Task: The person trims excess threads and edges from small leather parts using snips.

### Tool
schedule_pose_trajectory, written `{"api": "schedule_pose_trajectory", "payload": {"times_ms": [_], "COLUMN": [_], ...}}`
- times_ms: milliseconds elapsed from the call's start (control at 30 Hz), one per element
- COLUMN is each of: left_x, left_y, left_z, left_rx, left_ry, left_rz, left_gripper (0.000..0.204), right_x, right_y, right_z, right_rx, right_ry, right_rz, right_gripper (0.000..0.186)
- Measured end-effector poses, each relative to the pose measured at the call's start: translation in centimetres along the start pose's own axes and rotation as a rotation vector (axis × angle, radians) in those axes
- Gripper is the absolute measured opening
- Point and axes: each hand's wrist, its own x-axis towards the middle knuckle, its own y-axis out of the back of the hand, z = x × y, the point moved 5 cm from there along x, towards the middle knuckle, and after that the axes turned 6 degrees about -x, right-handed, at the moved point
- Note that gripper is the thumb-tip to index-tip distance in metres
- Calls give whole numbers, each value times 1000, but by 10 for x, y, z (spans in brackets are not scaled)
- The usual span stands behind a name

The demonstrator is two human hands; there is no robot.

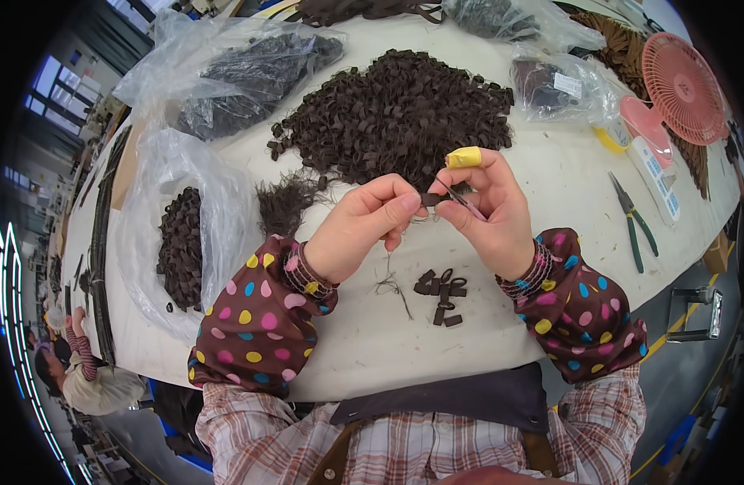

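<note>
Between the fingertips of both hands is a short dark brown fabric loop point(433, 199). My left hand point(357, 226) pinches its left end, with thumb and index finger closed. My right hand point(495, 217), yellow tape round one fingertip, grips slim thread snips point(474, 212) whose thin points lie at the loop. Loose threads point(388, 283) hang and lie below my left hand. Just below the hands, several loops point(443, 293) form a small group on the white table. Beyond them rises a big heap of dark brown loops point(396, 113), with a tangle of thread clippings point(287, 204) at its left.
A clear plastic bag of loops point(180, 250) stands at left, another filled bag point(250, 81) behind it. At right lie green-handled pliers point(634, 225), a white strip-shaped item point(655, 179) and a pink fan point(683, 85). Another person point(85, 368) is at far left.
</note>
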Motion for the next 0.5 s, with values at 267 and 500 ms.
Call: {"api": "schedule_pose_trajectory", "payload": {"times_ms": [267,500], "left_x": [6,4], "left_y": [-3,-8], "left_z": [-8,-3], "left_rx": [6,187], "left_ry": [-331,-431], "left_rz": [152,128], "left_gripper": [12,9], "right_x": [-1,-8], "right_y": [-6,-7], "right_z": [-4,6], "right_rx": [223,324], "right_ry": [-250,-461], "right_rz": [195,172], "right_gripper": [37,31]}}
